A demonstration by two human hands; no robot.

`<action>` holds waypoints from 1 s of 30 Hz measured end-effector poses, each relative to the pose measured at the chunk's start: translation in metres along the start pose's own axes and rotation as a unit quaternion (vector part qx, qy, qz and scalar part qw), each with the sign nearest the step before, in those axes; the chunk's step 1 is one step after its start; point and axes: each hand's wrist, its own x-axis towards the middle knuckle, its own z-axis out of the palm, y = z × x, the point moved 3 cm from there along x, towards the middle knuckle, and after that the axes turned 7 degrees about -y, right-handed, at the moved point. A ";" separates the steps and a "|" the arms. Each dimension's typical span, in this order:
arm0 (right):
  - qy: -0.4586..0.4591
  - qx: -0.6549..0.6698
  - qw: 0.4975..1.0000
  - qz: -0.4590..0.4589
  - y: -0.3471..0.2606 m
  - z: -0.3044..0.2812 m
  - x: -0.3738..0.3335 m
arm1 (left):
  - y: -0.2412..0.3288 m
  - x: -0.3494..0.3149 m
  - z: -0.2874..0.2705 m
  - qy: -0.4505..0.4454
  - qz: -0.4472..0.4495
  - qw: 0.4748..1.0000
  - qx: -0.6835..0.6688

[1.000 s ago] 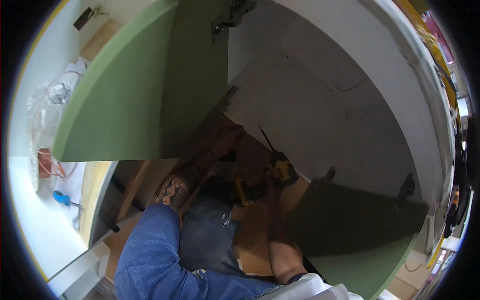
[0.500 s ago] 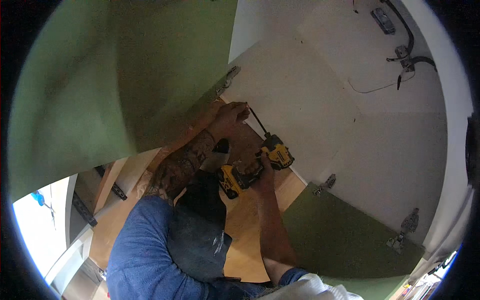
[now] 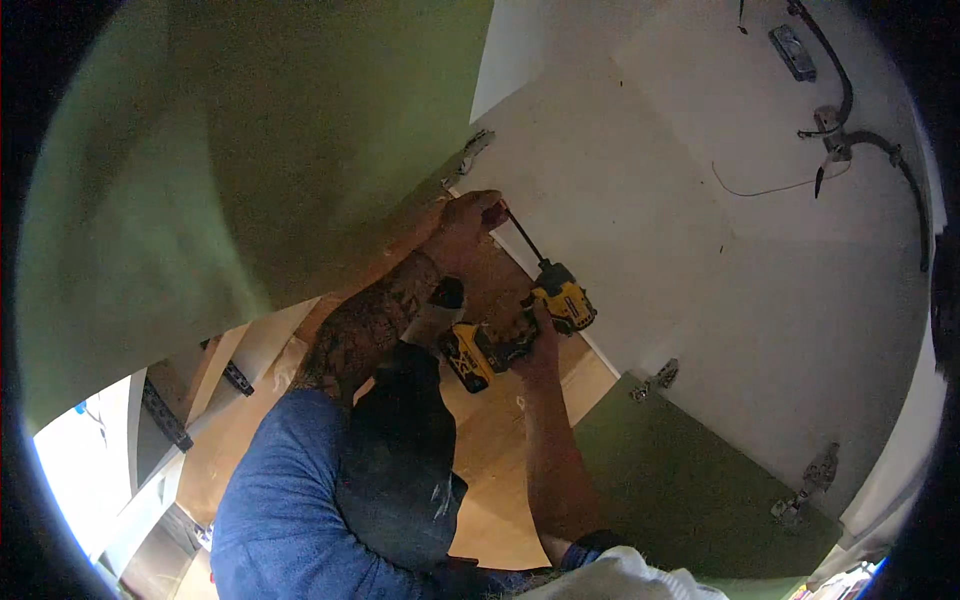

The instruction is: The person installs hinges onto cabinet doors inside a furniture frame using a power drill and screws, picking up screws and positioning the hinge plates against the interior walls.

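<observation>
Our right grip [image 3: 541, 348] was wrapped round the handle of the yellow-and-black power driver [image 3: 566, 306], its main body up and right of the hand, battery [image 3: 464, 357] out left. The long bit [image 3: 525, 238] ran up-left to the fingertips of our left grip [image 3: 466, 222]; fingers curled there, couldn't tell whether they pinched anything. Beyond: white panel [image 3: 640, 240] past the bit, metal hinge [image 3: 655, 381] at the edge of the green panel [image 3: 690, 470], lower right.
</observation>
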 end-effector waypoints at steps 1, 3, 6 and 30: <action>-0.051 0.006 0.999 -0.003 -0.001 0.008 -0.002 | -0.001 -0.001 0.000 0.004 -0.001 1.000 -0.001; -0.089 0.002 0.996 -0.024 -0.020 -0.009 -0.005 | -0.013 0.008 0.028 0.059 -0.045 0.997 -0.038; -0.168 0.033 0.985 -0.001 -0.012 -0.015 0.008 | -0.027 0.019 0.001 0.056 0.027 0.992 -0.108; -0.018 -0.074 0.997 -0.015 -0.002 -0.022 0.064 | -0.042 0.012 0.019 -0.222 0.160 0.848 -0.454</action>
